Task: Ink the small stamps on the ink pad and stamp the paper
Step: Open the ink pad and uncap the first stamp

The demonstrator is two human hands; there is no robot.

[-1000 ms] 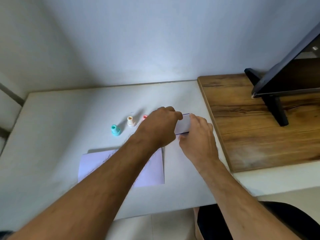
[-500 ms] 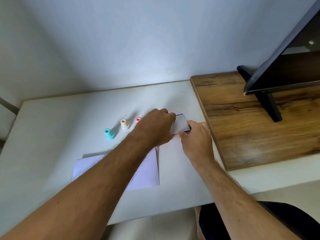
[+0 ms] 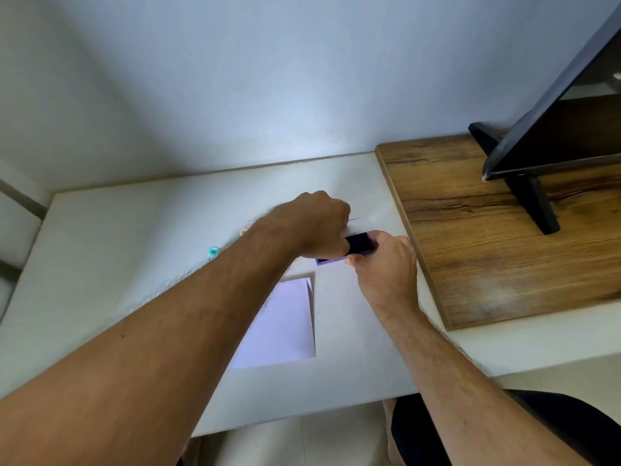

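The ink pad (image 3: pixel 361 243) lies on the white table (image 3: pixel 134 250) between my hands, its dark blue inking surface now showing and a purple edge visible below it. My right hand (image 3: pixel 386 267) pinches the pad's right end. My left hand (image 3: pixel 316 227) is curled just left of the pad, and a thin lid edge pokes out past its knuckles. The folded pale lilac paper (image 3: pixel 282 324) lies nearer to me, partly under my left forearm. A teal stamp (image 3: pixel 213 251) and a sliver of a cream stamp (image 3: pixel 242 232) stand to the left; a third stamp is hidden by my arm.
A raised wooden board (image 3: pixel 487 230) adjoins the table on the right and carries a dark monitor (image 3: pixel 564 122) on a black stand. A wall closes off the back. The table's near edge runs in front of my lap.
The white lid that covered the ink pad has been lifted by my left hand, exposing the dark blue surface. The view has shifted, so things appear more to the right.
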